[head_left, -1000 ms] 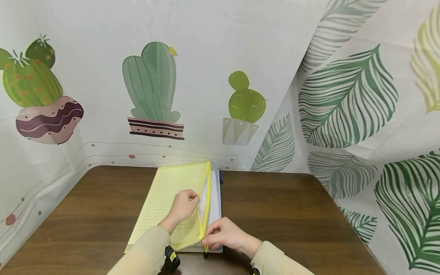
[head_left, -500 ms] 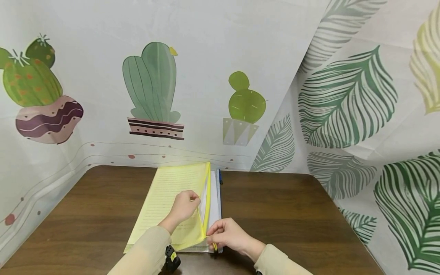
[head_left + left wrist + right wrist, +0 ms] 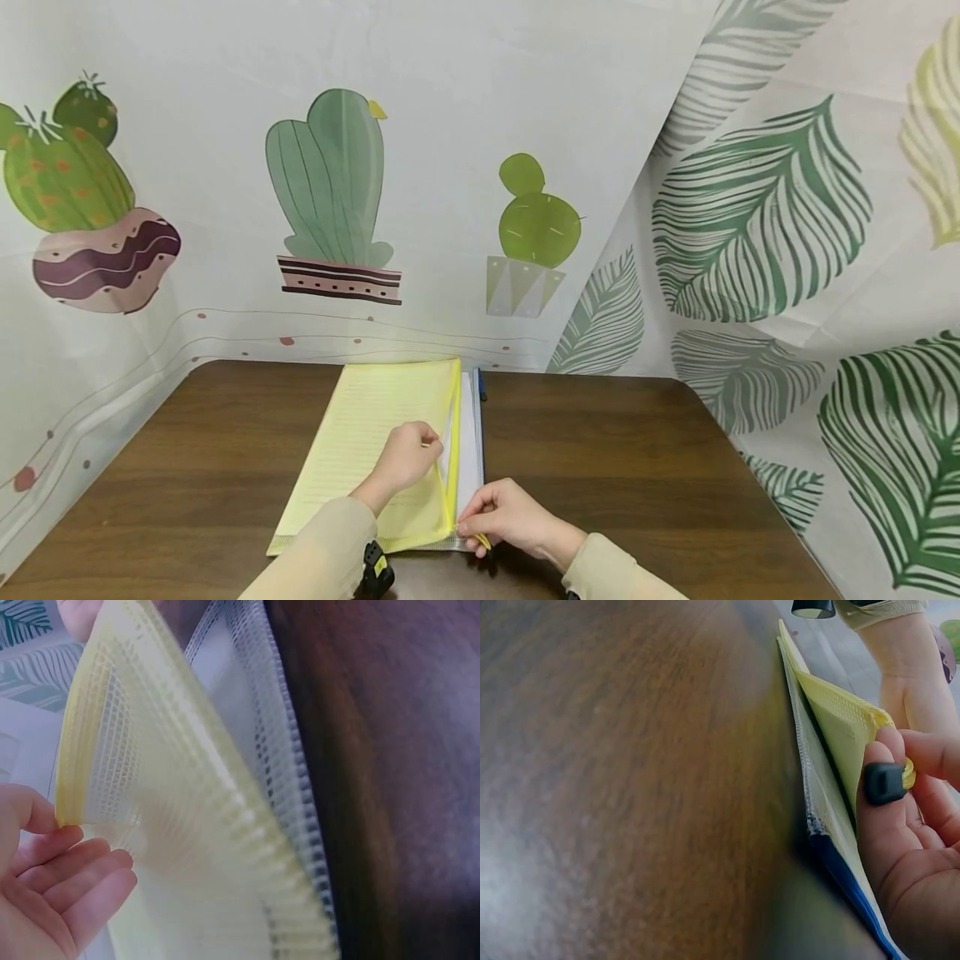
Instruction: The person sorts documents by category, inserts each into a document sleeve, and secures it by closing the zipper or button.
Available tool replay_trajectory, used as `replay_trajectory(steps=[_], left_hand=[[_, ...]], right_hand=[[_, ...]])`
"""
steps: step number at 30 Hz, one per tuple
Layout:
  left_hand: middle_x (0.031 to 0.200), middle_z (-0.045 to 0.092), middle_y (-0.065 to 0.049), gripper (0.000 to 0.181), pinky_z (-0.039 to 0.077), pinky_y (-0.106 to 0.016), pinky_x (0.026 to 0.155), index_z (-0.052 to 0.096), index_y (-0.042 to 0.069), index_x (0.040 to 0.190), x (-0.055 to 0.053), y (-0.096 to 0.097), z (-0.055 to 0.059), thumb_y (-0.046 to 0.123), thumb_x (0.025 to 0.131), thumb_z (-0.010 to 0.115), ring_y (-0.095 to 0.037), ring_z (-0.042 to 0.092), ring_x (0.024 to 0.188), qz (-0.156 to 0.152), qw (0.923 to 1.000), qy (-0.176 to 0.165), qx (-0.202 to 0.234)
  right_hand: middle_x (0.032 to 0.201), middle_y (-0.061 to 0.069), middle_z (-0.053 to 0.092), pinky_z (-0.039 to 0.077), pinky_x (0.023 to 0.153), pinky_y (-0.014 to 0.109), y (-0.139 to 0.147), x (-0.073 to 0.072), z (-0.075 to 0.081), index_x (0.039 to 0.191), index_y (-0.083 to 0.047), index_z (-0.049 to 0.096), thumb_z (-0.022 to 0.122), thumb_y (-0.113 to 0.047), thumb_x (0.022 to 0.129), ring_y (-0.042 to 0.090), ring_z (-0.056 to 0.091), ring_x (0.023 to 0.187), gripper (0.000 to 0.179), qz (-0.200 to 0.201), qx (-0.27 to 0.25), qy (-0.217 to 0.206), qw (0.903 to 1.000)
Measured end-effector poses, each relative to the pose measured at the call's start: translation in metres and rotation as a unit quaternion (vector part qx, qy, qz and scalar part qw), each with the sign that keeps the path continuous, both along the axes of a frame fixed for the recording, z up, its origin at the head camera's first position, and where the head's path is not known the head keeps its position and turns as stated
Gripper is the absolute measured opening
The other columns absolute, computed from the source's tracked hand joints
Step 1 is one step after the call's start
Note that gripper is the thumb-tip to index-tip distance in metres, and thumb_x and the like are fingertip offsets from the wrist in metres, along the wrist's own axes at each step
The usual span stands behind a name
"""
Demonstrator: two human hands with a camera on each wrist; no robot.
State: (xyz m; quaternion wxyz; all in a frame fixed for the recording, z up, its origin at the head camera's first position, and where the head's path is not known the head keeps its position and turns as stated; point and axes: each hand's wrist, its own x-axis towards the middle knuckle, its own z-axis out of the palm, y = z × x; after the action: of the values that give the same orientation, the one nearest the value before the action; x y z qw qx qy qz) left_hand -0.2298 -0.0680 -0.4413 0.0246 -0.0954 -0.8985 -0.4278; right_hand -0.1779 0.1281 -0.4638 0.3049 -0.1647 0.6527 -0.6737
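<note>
A yellow mesh zipper pouch (image 3: 360, 433) lies on the table, its right side gaping and white paper showing within. My left hand (image 3: 407, 457) pinches the upper edge of that opening between thumb and index finger; in the left wrist view its other fingers are loosely bent below the edge. At the near right corner, my right hand (image 3: 512, 518) pinches the zipper end between thumb and index finger. A yellow loop with a black end piece (image 3: 885, 784) hangs across the right fingers. Under the yellow pouch is a clear mesh pouch (image 3: 469, 442) with a blue edge.
The brown wooden table (image 3: 600, 467) extends on both sides of the pouches. A white cloth (image 3: 442, 167) printed with cacti and leaves hangs behind and to the right. A black wrist device (image 3: 375, 571) sits by the left sleeve.
My right hand has shifted slightly right and nearer, drawing the yellow corner along; the black-ended loop has swung right. My left hand has moved slightly right, and the pouch's opening looks narrower.
</note>
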Motion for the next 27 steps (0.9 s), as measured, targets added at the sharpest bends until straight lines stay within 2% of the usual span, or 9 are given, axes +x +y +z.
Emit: replay_trajectory(steps=[5,9,11,17,22,27], left_hand=[[0.093,0.069,-0.014,0.014,0.055,-0.035,0.070,0.066,-0.002,0.091,0.004,0.003,0.000,0.009,0.084,0.058,-0.017,0.062,0.078,-0.019,0.9995,0.001,-0.024],[0.094,0.069,-0.015,0.015,0.055,-0.035,0.071,0.066,-0.002,0.091,0.008,0.006,0.001,0.010,0.085,0.059,-0.017,0.063,0.079,-0.031,0.9987,-0.003,-0.040],[0.094,0.069,-0.015,0.015,0.055,-0.036,0.070,0.065,-0.002,0.091,0.009,0.008,0.001,0.010,0.085,0.060,-0.018,0.063,0.078,-0.040,0.9982,-0.001,-0.044],[0.093,0.070,-0.016,0.014,0.055,-0.034,0.067,0.066,-0.002,0.090,0.014,0.013,0.001,0.009,0.084,0.059,-0.015,0.062,0.072,-0.065,0.9963,0.013,-0.054],[0.089,0.070,-0.014,0.014,0.052,-0.027,0.060,0.066,-0.002,0.091,0.016,0.019,-0.001,0.008,0.086,0.057,-0.009,0.057,0.061,-0.080,0.9955,0.008,-0.049],[0.091,0.069,-0.013,0.014,0.053,-0.028,0.062,0.066,0.000,0.092,0.017,0.026,-0.001,0.009,0.088,0.057,-0.017,0.064,0.074,-0.087,0.9951,0.003,-0.048]], right_hand=[[0.065,0.001,0.066,0.051,0.049,0.020,0.004,0.001,-0.001,0.091,0.027,0.052,0.066,0.000,0.080,0.006,0.060,0.055,0.033,0.011,0.010,0.005,0.9999],[0.067,0.001,0.067,0.052,0.049,0.020,0.009,0.002,-0.001,0.093,0.027,0.052,0.066,-0.002,0.080,0.005,0.061,0.055,0.034,0.028,0.014,-0.010,0.9995],[0.068,0.001,0.067,0.052,0.050,0.020,0.012,0.003,-0.001,0.089,0.023,0.056,0.066,-0.003,0.080,0.006,0.061,0.056,0.029,0.034,0.016,-0.022,0.9990],[0.070,0.002,0.067,0.052,0.051,0.020,0.018,0.005,-0.002,0.078,-0.002,0.063,0.064,-0.004,0.078,0.006,0.062,0.058,0.003,0.051,0.027,-0.039,0.9976],[0.069,0.001,0.067,0.051,0.050,0.019,0.024,0.006,-0.002,0.078,-0.004,0.064,0.062,-0.002,0.078,0.005,0.061,0.057,0.003,0.060,0.039,-0.044,0.9965],[0.069,0.002,0.067,0.051,0.050,0.019,0.031,0.006,-0.003,0.079,-0.003,0.063,0.063,-0.003,0.077,0.006,0.061,0.057,0.002,0.060,0.045,-0.044,0.9962]])
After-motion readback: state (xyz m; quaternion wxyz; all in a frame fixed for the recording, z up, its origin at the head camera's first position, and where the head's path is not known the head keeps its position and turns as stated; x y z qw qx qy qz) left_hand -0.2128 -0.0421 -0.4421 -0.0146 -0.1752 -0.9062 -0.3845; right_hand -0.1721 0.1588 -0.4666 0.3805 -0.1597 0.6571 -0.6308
